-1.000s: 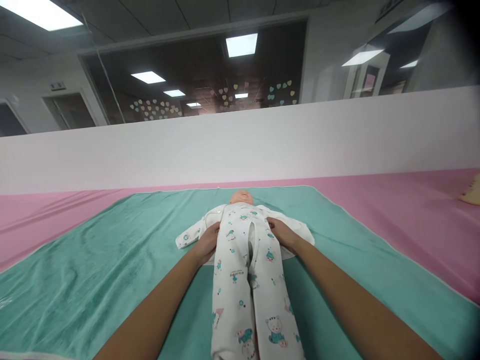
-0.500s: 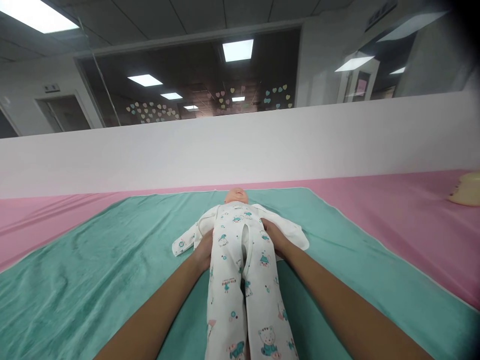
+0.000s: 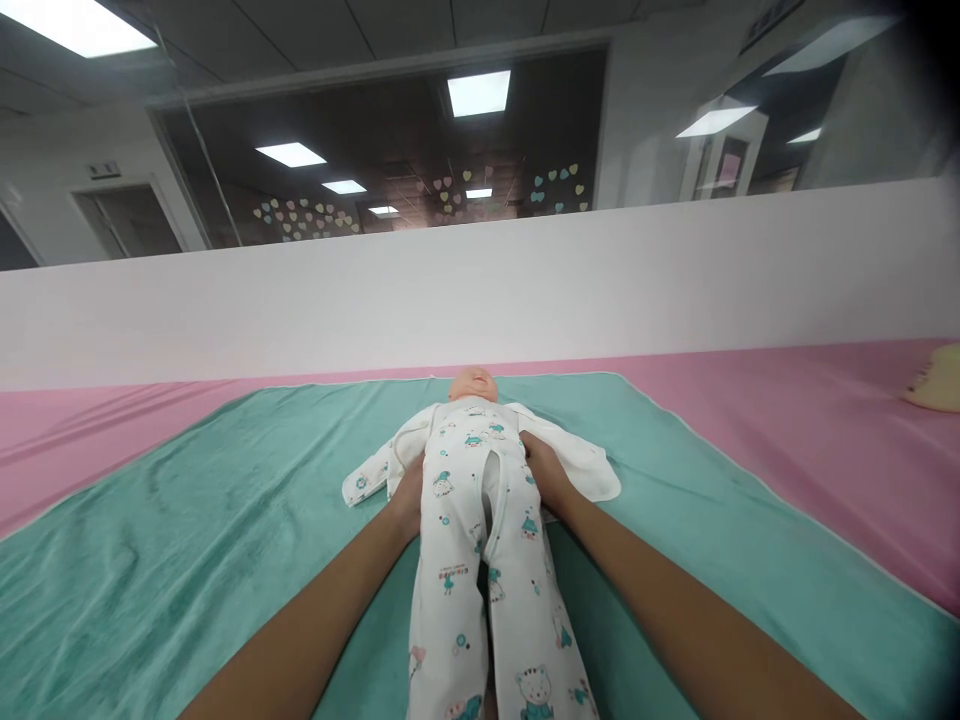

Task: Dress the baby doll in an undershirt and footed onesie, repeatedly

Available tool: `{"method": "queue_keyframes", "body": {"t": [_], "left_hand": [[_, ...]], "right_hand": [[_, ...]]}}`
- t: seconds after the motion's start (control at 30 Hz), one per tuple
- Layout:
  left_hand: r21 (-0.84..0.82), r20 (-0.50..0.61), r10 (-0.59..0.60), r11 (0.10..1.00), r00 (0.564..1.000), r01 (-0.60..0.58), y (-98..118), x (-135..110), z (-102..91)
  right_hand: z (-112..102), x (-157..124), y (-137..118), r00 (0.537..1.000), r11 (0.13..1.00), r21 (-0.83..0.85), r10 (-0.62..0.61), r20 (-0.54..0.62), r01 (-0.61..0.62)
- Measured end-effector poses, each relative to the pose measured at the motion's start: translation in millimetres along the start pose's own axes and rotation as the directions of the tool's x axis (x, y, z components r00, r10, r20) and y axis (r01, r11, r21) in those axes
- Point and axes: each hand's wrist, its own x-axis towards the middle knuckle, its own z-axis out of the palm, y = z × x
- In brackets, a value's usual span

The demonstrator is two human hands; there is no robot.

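A baby doll [image 3: 474, 385] lies on its back, head away from me, arms spread. It wears a white long-sleeved top [image 3: 574, 462] and white baby trousers [image 3: 450, 520] printed with cartoon animals, with an opening at the crotch. The trousers reach up over the belly to the chest. My left hand [image 3: 407, 497] is closed on the left side of the trousers near the waist, its fingertips hidden behind the cloth. On the opposite side, my right hand [image 3: 545, 474] grips the trousers at about the same height, its fingers partly tucked behind them. The trouser legs extend toward me past the lower frame edge.
A green cloth [image 3: 247, 500] lies under the doll, over a pink surface [image 3: 780, 410]. Behind stands a low white wall [image 3: 450, 300], with glass above it. A pale yellow object [image 3: 936, 380] sits at the far right, cut off by the frame edge.
The view has shifted slightly. Both hands stay at the sides of the trousers, and the trouser legs have moved a little left in the picture.
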Motion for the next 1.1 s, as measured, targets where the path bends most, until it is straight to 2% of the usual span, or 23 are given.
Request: {"method": "queue_keyframes", "body": {"t": [0.2,0.37,0.67,0.8,0.9,1.1], "left_hand": [[0.064,-0.047,0.02,0.998,0.999,-0.017,-5,5,-6.9],[0.161,-0.043,0.044,0.986,0.998,-0.036,-1,2,-1.9],[0.214,-0.05,0.058,0.976,0.997,-0.046,-1,2,-1.5],[0.191,-0.057,0.069,0.98,0.996,-0.057,0,1,-0.7],[0.278,-0.098,0.139,0.955,0.985,-0.106,4,-2,2.1],[0.381,-0.065,0.186,0.913,0.98,-0.147,1,1,-2.8]], "right_hand": [[-2,-1,-3,0.996,0.962,-0.263,0.08,0.038,-0.067],[-3,-2,-5,0.991,0.911,-0.402,0.121,0.051,-0.09],[-4,-4,-2,0.994,0.931,-0.36,0.091,0.053,-0.066],[-5,-3,0,0.991,0.936,-0.33,0.131,-0.001,-0.124],[-5,1,5,0.986,0.934,-0.315,0.167,-0.025,-0.166],[-4,9,12,0.974,0.95,-0.216,0.22,-0.049,-0.225]]}}
